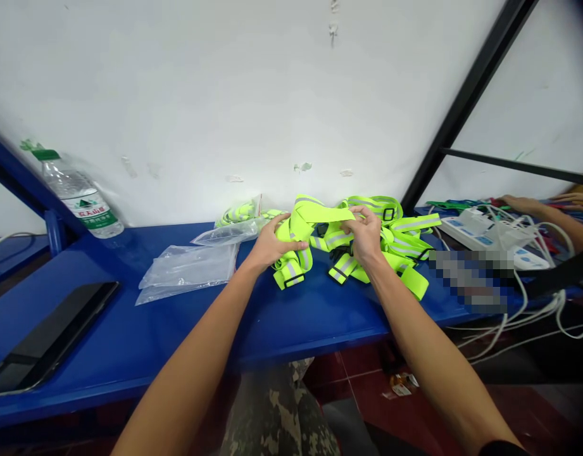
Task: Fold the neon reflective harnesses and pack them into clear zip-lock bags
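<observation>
Since the neon-yellow reflective webbing (326,214) is light and limp, the left hand (272,242) and right hand (362,233), close but apart, each grip a band of it above the blue table (314,316).

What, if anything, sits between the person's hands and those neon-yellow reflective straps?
Nothing visible does: the left hand and right hand are already on the neon-yellow reflective straps. The clear plastic bag lies off to the left, beside them, not between.

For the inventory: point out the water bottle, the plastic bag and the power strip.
Water bottle (86,210), head view, on its label.
Plastic bag (187,269), head view, on its middle.
Power strip (455,228), head view, on its top face.
</observation>
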Tool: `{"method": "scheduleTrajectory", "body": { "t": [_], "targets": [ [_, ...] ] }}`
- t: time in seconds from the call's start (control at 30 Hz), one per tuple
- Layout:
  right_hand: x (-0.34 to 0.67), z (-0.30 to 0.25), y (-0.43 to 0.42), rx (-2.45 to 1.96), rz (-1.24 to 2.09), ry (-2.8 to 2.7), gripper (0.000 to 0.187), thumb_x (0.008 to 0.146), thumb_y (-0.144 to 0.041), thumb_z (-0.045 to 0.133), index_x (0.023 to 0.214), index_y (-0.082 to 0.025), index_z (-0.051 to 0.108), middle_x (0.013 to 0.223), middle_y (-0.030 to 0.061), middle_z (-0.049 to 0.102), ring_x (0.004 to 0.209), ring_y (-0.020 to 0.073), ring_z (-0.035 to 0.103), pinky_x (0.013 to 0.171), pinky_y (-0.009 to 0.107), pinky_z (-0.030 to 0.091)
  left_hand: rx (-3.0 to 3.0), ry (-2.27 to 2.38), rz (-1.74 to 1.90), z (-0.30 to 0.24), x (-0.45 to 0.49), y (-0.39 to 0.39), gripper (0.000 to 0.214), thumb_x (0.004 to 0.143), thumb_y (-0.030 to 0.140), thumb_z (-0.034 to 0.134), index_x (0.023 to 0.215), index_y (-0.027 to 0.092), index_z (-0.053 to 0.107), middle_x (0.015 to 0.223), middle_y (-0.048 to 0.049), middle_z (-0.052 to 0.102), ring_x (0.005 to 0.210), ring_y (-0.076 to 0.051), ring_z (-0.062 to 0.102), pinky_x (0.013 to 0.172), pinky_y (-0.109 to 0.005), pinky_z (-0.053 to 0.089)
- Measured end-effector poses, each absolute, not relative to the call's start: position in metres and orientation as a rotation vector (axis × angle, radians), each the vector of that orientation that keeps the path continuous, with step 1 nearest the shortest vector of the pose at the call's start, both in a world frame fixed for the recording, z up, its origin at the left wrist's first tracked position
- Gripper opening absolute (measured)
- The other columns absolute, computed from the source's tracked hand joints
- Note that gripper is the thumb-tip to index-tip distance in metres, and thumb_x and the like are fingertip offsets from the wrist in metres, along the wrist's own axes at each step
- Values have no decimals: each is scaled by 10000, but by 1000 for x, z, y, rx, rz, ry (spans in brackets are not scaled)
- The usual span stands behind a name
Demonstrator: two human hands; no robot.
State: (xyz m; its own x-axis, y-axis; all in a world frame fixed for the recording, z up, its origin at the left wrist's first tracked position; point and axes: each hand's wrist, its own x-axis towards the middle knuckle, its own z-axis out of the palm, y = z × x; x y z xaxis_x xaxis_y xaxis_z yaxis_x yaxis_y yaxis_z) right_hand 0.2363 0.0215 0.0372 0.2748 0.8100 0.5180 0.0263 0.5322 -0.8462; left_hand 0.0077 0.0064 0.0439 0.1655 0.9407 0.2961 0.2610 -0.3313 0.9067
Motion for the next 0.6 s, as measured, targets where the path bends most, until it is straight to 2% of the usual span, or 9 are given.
{"method": "scheduleTrajectory", "body": {
  "t": [0.03,0.1,0.17,0.23,0.3,0.4,0.5,0.6],
  "targets": [
    [236,39,18,-895,560,-1257,251,620,-251,624,864,-234,566,679,-30,597,625,165,572,642,316,482,1844,1255,1255,44,7,7,966,525,397,952,1380,135,586,1384,-151,632,1283,-330,586,1095,-425,455],
    [231,42,8,-893,398,-1481,393,632,-251,640,1024,-228,623,1035,59,699,954,244,656,837,393,524,2046,1431,1297,45,7,6,913,542,414,943,1351,136,621,1326,-155,675,1261,-356,604,1101,-455,441],
    [223,44,-2,-856,265,-1714,536,676,-272,677,1207,-238,614,1383,104,596,1294,301,539,1064,472,444,2173,1529,1271,46,8,2,867,607,419,911,1375,151,612,1310,-161,689,1242,-375,620,1080,-472,453],
    [215,43,-7,-837,214,-1861,582,738,-330,714,1297,-243,582,1487,114,522,1390,307,463,1151,496,370,2234,1554,1217,47,11,-2,830,672,403,870,1409,151,585,1342,-176,669,1264,-389,608,1080,-483,451],
    [211,40,-6,-869,217,-1887,551,769,-381,739,1278,-230,591,1395,123,600,1300,303,547,1119,486,410,2222,1521,1201,47,13,-2,863,667,397,870,1430,140,562,1390,-186,634,1306,-391,577,1106,-486,432],
    [213,34,3,-976,263,-1738,378,771,-393,743,1089,-215,647,1088,83,719,1014,272,665,946,441,513,2048,1358,1239,46,15,1,1027,572,397,920,1476,145,503,1438,-171,595,1320,-366,561,1101,-458,449],
    [219,31,11,-1045,341,-1529,251,753,-370,729,934,-213,654,864,32,698,779,225,638,745,376,523,1806,1180,1202,47,16,3,1050,577,316,906,1510,152,452,1427,-165,594,1340,-342,536,1034,-412,501],
    [223,31,15,-1062,407,-1364,202,735,-349,704,871,-212,643,777,10,657,682,196,592,649,338,494,1604,1088,1182,52,16,0,983,578,267,885,1478,157,503,1438,-159,584,1382,-334,495,1022,-378,506]
  ]
}}
